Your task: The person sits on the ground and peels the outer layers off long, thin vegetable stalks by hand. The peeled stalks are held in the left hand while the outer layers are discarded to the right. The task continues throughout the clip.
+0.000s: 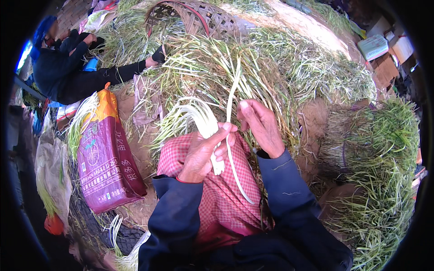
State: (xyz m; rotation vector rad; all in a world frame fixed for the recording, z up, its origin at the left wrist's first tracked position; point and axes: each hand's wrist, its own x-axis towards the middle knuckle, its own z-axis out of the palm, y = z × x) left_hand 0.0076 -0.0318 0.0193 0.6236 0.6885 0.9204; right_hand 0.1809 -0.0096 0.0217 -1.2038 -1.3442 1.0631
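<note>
My left hand [203, 149] grips a bundle of pale vegetable stalks [203, 120], with cut ends towards me and green tips drooping away to the left. Between its thumb and fingertips it also pinches a single long stalk [232, 98], whose white lower end curves down over my lap. Just right of that stalk is my right hand [262, 127], its fingers bent and its thumb tip close to the index finger. Whether anything thin is between them cannot be made out. Both hands are above a pink checked cloth [179, 149] over my lap.
A large heap of loose stalks [217, 64] lies ahead, beside a woven basket [210, 17]. Left stands a purple and orange printed sack [101, 162] with stalks [81, 118] on it. Tied green bundles [379, 169] lie right. Another person [64, 64] sits at upper left, leg outstretched.
</note>
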